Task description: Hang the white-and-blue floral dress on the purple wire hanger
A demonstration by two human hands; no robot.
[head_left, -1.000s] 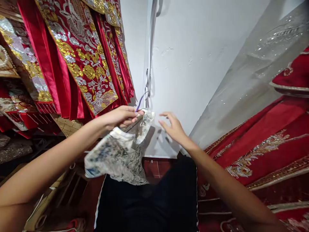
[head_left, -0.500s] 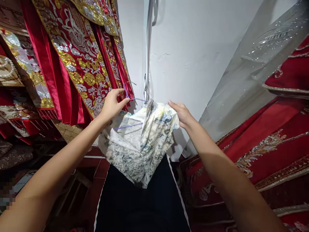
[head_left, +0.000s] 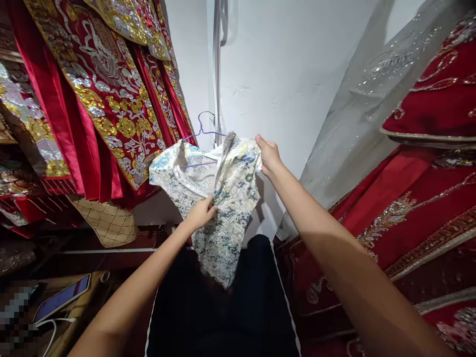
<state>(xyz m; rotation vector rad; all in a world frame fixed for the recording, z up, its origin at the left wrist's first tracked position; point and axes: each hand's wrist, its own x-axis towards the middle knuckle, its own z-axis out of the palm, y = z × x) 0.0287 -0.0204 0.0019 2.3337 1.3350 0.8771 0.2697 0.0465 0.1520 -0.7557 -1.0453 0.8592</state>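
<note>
A floral short-sleeved blouse (head_left: 238, 198), white with blue, grey and yellow print, hangs in front of me on a thin purple hanger (head_left: 201, 130). The hanger's hook and upper arms show above the neckline, and its lower bar shows inside the neck opening. My left hand (head_left: 202, 213) is closed on the front of the blouse, just below the V of the neck. At the right sleeve, my right hand (head_left: 268, 153) pinches the fabric by its edge. The blouse's lower tip hangs over my dark trousers (head_left: 256, 277).
Red garments with gold and silver embroidery (head_left: 111, 99) hang at the left. More red beaded garments (head_left: 420, 208) and a sheer sparkling veil (head_left: 353, 109) hang at the right. A phone (head_left: 62, 297) with a white cable lies on a wooden surface at lower left. Behind is a white wall (head_left: 282, 59).
My left hand has let go of the hanger's hook and moved down to the blouse's front. The blouse's left shoulder now lies spread over the hanger. My right hand stays on the right sleeve.
</note>
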